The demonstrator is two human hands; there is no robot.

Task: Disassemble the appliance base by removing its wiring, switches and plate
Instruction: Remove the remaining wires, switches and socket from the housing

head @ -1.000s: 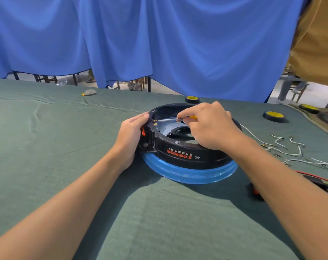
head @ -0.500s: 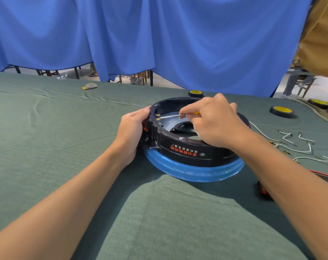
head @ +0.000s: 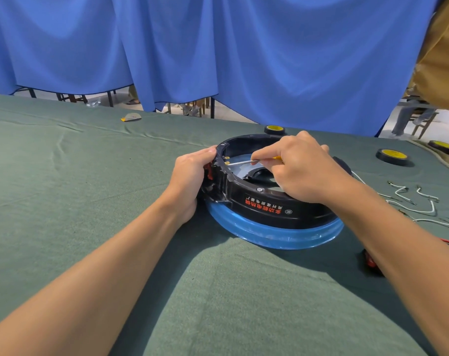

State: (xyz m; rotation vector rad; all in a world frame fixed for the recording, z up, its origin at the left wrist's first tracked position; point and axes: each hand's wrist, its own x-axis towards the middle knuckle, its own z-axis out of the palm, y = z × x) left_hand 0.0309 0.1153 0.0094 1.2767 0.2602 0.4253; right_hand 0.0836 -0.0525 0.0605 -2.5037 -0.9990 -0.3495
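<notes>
Bracing the appliance base (head: 269,209) with my left hand (head: 190,176), I grip its outer wall at nine o'clock, fingers curled against the housing right where the red switch (head: 209,173) sits. I judge that hold does two jobs: it stops the ring sliding on the green cloth (head: 89,201) when I lever, and it puts my palm where the switch would come out. The base lies in the middle of the table, open side up, its blue band (head: 274,236) down on the cloth, which gives it a flat footing.

My right hand (head: 303,170) reaches in over the rim from three o'clock and pinches the screwdriver (head: 241,162) close to its yellow handle. I hold it short and nearly level so the tip can meet the brass terminals (head: 227,160) on the inner wall at nine o'clock. Whether the tip is actually touching them I cannot tell. This looks like the switch-freeing step, pushed from inside against my outside hand.

Off at three o'clock from the base lie loose white wires (head: 411,201), and at five o'clock a small red and black part (head: 371,260), half hidden by my forearm. So some wiring seems out already. Tape rolls (head: 391,155) rest at two o'clock, clear of the work.
</notes>
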